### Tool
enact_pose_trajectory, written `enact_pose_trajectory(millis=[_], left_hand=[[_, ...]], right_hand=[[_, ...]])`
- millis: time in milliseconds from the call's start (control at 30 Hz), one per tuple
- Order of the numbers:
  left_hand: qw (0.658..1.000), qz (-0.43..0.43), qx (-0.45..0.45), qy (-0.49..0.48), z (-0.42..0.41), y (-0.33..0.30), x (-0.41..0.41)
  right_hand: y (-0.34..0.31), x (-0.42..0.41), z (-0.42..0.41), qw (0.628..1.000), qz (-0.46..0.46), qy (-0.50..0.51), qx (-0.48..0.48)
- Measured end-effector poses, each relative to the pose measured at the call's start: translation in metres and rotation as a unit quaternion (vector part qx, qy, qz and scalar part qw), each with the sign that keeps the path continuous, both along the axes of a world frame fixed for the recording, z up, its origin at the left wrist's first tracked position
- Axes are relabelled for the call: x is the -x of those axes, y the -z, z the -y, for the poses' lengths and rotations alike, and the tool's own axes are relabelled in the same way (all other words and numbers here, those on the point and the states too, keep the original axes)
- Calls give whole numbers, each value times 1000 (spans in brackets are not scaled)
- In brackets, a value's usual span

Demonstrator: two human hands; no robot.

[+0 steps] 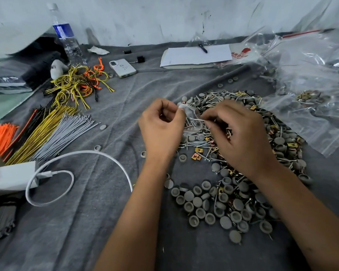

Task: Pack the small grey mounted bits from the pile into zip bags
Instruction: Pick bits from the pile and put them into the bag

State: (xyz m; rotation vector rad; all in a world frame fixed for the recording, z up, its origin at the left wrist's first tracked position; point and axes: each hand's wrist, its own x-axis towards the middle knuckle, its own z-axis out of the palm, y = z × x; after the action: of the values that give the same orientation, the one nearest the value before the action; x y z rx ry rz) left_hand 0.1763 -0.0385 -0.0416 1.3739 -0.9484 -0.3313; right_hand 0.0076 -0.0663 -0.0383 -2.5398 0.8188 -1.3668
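A wide pile of small grey round-headed bits [233,200], mixed with screws and brass clips, covers the grey cloth at centre right. Over the pile's far part my left hand [161,130] pinches the rim of a small clear zip bag [192,119]. The bag hangs between both hands with several metal shafts inside. My right hand [241,135] has curled fingers pinching the bag's other side; whether it also holds a bit is hidden.
Bundles of grey, yellow, black and orange cable ties [47,133] lie left. A white charger and cable [47,175] sit front left. A phone [122,67], water bottle [67,36], notepad [196,55] stand behind. Filled clear bags [309,90] heap at right.
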Motion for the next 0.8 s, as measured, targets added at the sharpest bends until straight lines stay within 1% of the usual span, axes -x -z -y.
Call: enact_pose_trajectory(millis=[167,333,400,500,633,700,800], left_hand=[[999,22,0,35,-3,-2,5],[997,45,2,70,-4,-2,8],[997,45,0,68,-3,-1,8],[999,18,1,49,-2,-1,6],[999,-43,21,5,-1,-2,2],[997,-70,25,-12,-1,-2,-1],[994,-93,43,-49,-1,-4,-4]], right_hand=[[1,-1,0,999,-35,5,10],[3,-1,0,999,-12,47,-8],[4,0,1,999,-6,41,-8],[2,0,1,999,9,29,12],[-1,4,3,995,59,75,3],[0,6,5,995,45,90,-22],[2,9,11,993,-32,86,-76]])
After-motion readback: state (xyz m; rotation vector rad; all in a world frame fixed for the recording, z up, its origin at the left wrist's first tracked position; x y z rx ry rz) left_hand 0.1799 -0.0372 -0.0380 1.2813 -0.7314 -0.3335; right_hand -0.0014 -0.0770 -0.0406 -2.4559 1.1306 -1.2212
